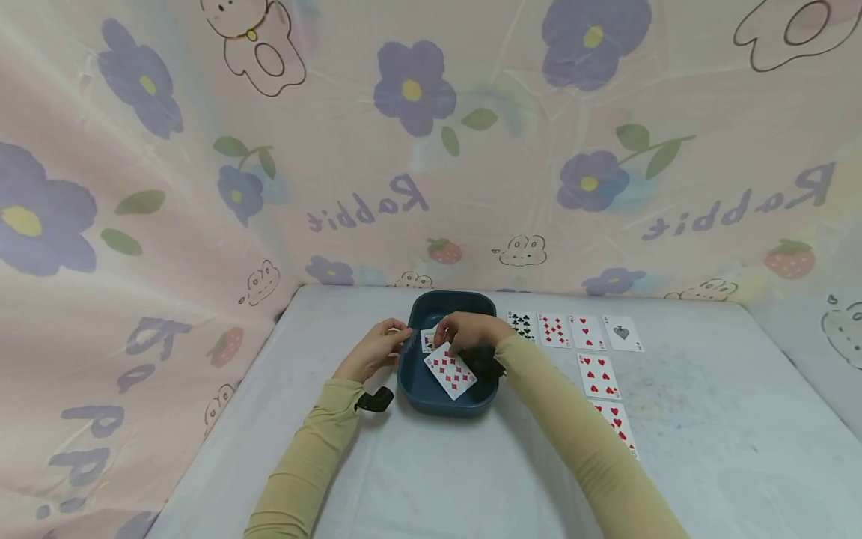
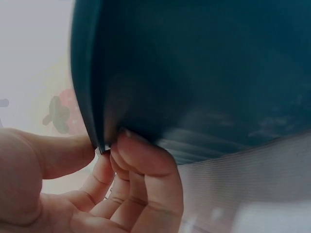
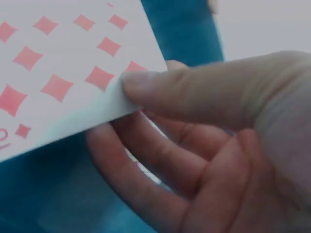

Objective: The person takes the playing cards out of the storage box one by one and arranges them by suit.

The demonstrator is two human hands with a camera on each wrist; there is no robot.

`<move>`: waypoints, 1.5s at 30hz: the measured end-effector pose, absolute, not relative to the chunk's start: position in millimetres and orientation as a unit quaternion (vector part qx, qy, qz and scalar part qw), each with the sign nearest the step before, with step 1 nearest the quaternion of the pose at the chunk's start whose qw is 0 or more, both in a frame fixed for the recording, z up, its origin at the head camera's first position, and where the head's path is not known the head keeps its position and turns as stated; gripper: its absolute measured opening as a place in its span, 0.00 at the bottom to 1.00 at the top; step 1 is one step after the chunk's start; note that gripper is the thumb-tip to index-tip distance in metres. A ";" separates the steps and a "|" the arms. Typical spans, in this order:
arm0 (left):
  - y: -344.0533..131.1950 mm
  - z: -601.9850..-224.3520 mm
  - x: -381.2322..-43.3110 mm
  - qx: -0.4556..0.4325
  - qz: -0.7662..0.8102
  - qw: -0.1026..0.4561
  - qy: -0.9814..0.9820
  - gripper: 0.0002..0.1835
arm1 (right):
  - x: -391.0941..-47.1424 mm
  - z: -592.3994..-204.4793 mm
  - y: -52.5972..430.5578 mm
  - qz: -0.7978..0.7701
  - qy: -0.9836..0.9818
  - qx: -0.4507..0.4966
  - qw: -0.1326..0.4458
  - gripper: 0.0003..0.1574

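Observation:
A dark blue plastic basin (image 1: 444, 409) with rounded corners stands on the table. At its left side my left hand (image 1: 376, 349) pinches the rim between thumb and fingers; the left wrist view shows the basin's wall (image 2: 204, 73) close up. My right hand (image 1: 474, 331) reaches over the basin and holds a playing card with red diamonds (image 1: 450, 373), tilted, its face upward. In the right wrist view the thumb (image 3: 160, 90) lies on the card's face and the curled fingers are beneath it. Another card, with a picture on it (image 1: 427, 341), lies inside the basin, partly hidden by the right hand.
To the right of the basin, several cards lie face up in a row, among them a clubs card (image 1: 521, 325) and an ace of spades (image 1: 622, 334). Below it are two hearts cards (image 1: 599, 376), the nearer partly behind the right sleeve. A patterned curtain (image 1: 471, 209) hangs behind the table.

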State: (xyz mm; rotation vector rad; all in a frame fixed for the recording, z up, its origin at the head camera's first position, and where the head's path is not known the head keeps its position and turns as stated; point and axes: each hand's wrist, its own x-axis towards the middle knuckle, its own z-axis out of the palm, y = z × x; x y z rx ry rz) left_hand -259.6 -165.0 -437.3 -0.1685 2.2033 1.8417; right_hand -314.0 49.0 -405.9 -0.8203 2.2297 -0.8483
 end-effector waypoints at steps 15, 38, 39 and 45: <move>-165.0 -438.4 -260.6 -0.062 0.634 0.132 0.759 0.09 | -305.3 -358.9 116.2 -0.510 0.807 -0.226 0.195 0.19; -165.3 -437.5 -258.6 -0.057 0.636 0.135 0.758 0.09 | -277.0 -427.7 255.4 -0.538 0.822 -0.035 0.183 0.25; -165.4 -437.5 -258.4 -0.057 0.636 0.134 0.758 0.09 | -277.2 -430.3 256.4 -0.538 0.823 -0.026 0.183 0.24; -165.2 -437.5 -259.2 -0.060 0.627 0.131 0.765 0.09 | -275.5 -439.1 260.2 -0.526 0.830 0.003 0.187 0.23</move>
